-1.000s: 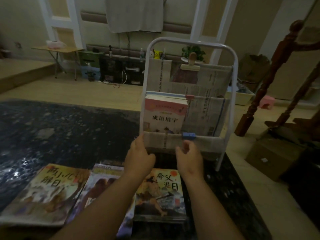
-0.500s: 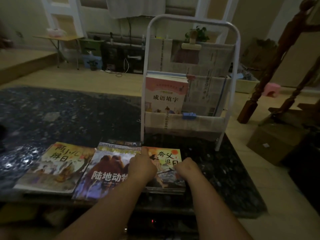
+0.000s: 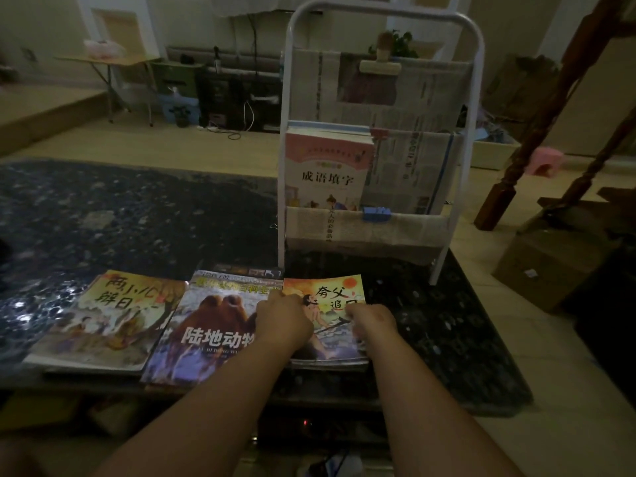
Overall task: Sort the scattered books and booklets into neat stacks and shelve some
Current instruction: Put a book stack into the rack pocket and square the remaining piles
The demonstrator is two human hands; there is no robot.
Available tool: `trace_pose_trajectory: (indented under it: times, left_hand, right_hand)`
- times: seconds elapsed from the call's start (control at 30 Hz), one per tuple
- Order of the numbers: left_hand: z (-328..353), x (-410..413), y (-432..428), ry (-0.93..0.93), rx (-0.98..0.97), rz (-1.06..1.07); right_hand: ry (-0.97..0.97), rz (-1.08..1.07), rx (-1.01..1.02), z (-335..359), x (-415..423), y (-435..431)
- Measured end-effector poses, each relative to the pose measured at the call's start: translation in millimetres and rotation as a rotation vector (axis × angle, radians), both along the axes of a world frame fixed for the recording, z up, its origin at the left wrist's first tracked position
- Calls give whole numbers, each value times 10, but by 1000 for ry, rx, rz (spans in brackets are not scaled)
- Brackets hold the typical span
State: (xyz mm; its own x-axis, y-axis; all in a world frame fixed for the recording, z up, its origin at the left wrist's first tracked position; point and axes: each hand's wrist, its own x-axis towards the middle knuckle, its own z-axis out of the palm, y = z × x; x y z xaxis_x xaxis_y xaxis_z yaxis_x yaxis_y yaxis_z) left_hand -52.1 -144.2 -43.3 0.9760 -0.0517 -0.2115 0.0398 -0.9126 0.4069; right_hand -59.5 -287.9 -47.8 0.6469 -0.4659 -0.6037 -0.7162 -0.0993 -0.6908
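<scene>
- Since both hands lie on the booklet stack [image 3: 332, 299] just in front of the white rack [image 3: 477, 98], we judge it the one to lift next; it lies flat on the tabletop [image 3: 137, 215], the closest of three stacks to the rack's foot.
- Our left hand [image 3: 284, 320] covers the stack's left edge and our right hand [image 3: 370, 320] its right edge; both are knuckles-up with fingers bent onto the cover; whether they have closed round the edges we cannot tell.
- The booklets look thin, glossy and soft-covered; we expect a light load that sags from one corner, with covers that slide on each other.
- We would hold both long edges, thumbs on top, fingers under the lowest booklet, squeezing the stack square.
- The rack's pockets look like newspaper; a pink book [image 3: 327, 166] stands in one; we judge the paper tearable.
- The camel-cover stack [image 3: 206, 325] and the yellow-cover stack [image 3: 113, 315] lie farther left of the rack.
</scene>
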Motion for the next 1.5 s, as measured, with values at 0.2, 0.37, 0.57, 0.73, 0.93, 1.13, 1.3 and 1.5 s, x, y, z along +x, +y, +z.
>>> trace_pose_trajectory:
  times: [0.2,0.37,0.57,0.73,0.93,1.13,1.3,1.5]
  left_hand:
    - [11,7,17,5,-34,-1]
    - [28,-16,27,-5,-42,-6]
    - [5,-14,62,-15,-51,-23]
    - [0,18,63,16,-76,-13]
    - [110,162,88,76,-419,188]
    - [273,326,63,214,-919,370]
    - [266,439,65,296,-1172,389]
    - [208,349,-78,149,-1171,353]
  right_hand:
    - [31,18,104,11,31,2]
    - [49,72,11,28,44,52]
    - [10,89,-12,106,14,31]
    - [-25,38,46,149,-15,-9]
    - [-197,-60,71,193,31,-104]
    - [-456,-140,136,234,-39,-172]
    - [-538,26,182,284,-78,-225]
    - [-561,-7,94,265,-84,-174]
